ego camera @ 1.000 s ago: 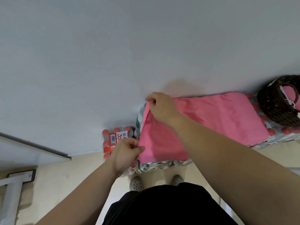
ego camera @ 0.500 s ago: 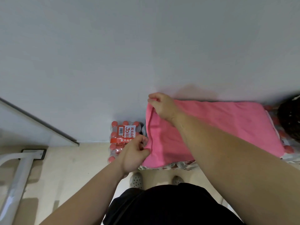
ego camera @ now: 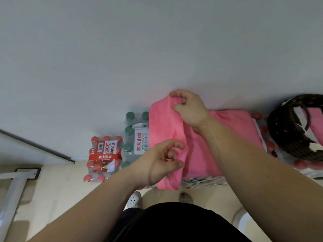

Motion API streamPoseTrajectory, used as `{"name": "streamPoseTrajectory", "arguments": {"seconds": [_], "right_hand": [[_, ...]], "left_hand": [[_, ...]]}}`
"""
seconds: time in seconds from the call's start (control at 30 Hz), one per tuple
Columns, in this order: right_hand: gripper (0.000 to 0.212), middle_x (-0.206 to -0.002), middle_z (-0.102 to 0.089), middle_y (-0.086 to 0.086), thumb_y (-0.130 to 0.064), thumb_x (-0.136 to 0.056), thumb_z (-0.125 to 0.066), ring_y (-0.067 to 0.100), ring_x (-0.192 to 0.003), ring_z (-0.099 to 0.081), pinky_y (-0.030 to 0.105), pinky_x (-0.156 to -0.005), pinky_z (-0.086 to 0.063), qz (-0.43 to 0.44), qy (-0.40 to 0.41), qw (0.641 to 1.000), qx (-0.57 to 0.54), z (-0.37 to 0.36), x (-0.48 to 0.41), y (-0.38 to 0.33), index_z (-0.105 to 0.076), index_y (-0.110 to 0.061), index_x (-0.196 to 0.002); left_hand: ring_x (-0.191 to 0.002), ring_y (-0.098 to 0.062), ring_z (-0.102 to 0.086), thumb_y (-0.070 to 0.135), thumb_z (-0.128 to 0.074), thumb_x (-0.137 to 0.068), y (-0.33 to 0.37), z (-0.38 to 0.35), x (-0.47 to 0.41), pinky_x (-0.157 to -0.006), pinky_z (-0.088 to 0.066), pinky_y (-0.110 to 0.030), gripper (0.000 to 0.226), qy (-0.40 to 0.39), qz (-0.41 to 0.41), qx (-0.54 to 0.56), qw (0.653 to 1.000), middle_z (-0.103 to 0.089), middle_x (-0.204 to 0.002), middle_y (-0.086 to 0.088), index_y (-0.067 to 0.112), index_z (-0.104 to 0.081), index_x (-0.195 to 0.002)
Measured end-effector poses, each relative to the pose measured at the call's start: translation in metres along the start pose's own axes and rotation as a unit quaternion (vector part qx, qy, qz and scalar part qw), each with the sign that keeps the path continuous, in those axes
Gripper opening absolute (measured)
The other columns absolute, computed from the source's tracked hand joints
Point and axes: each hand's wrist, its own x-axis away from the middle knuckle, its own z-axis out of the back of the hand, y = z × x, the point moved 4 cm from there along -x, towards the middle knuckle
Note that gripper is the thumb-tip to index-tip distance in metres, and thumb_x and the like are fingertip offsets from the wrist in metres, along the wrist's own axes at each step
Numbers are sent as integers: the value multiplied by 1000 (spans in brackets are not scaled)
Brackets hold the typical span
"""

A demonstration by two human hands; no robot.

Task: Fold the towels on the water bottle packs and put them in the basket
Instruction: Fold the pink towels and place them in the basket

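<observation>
Pink towel (ego camera: 164, 126): the left hand (ego camera: 157, 163) pinches its near corner, raised off the water bottle packs (ego camera: 202, 182); the right hand (ego camera: 190, 110) pinches the far corner by the wall. At far right, the dark wicker basket (ego camera: 286, 133) holds more pink cloth.

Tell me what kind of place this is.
Likely a plain indoor storage corner: shrink-wrapped water bottle packs sit on a beige floor against a bare wall, serving as a makeshift table for a pink towel and a dark wicker basket.
</observation>
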Motion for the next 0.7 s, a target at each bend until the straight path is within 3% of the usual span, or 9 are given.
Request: {"name": "streamPoseTrajectory", "arguments": {"seconds": [0.1, 0.23, 0.33, 0.4, 0.47, 0.53, 0.7], "right_hand": [[47, -105, -69, -4, 11, -80, -56, 4, -75, -58, 16, -77, -52, 7, -2, 1000, -10, 57, -1, 15, -70, -14, -117], [47, -100, -70, -7, 12, -79, -57, -6, -64, -56, 11, -70, -49, -1, -8, 1000, 16, 118, -4, 52, -70, -16, -115], [52, -120, -68, 3, 9, -77, -61, 7, -96, -64, 17, -91, -47, -25, -57, 995, 83, 136, -4, 88, -67, -13, -124], [58, -134, -61, 6, 8, -77, -61, 16, -119, -58, 13, -99, -38, -40, -108, 986, 122, 136, 1, 107, -61, -8, -132], [58, -137, -58, 7, 7, -79, -62, 18, -125, -54, 6, -94, -30, -45, -140, 978, 149, 133, 9, 118, -58, -6, -136], [57, -136, -59, 11, 6, -79, -62, 22, -125, -54, 8, -94, -29, -30, -136, 978, 155, 130, 11, 123, -58, -4, -135], [61, -142, -53, 15, 5, -75, -61, 27, -133, -48, 21, -112, -28, -2, -109, 983, 148, 139, 3, 120, -57, -4, -136]], "left_hand": [[-52, -8, -53, -1, -65, -90, 18, -52, -31, -54, -46, -20, 36, 21, -1, -47, 999, -56, -69, 9, 26, -58, -112], [-55, -14, -59, 4, -63, -90, 20, -111, -71, -60, -54, -29, 43, 44, 2, -129, 991, -61, -79, -1, 22, -58, -129], [-65, -20, -64, 5, -58, -89, 8, -138, -92, -67, -56, -34, 48, 76, 38, -210, 974, -67, -80, -7, 18, -56, -135], [-70, -21, -62, 6, -53, -90, 1, -146, -100, -68, -51, -30, 43, 90, 49, -268, 958, -65, -78, -1, 15, -58, -132], [-75, -25, -64, 10, -51, -93, -2, -149, -102, -71, -51, -33, 35, 99, 50, -300, 947, -70, -83, -3, 14, -62, -125], [-82, -28, -66, 12, -52, -93, -4, -149, -103, -74, -51, -34, 35, 110, 62, -303, 944, -73, -89, -8, 15, -62, -126], [-72, -13, -66, 8, -57, -87, 4, -149, -103, -62, -44, -12, 53, 128, 77, -291, 945, -72, -81, -4, 18, -53, -139]]}}
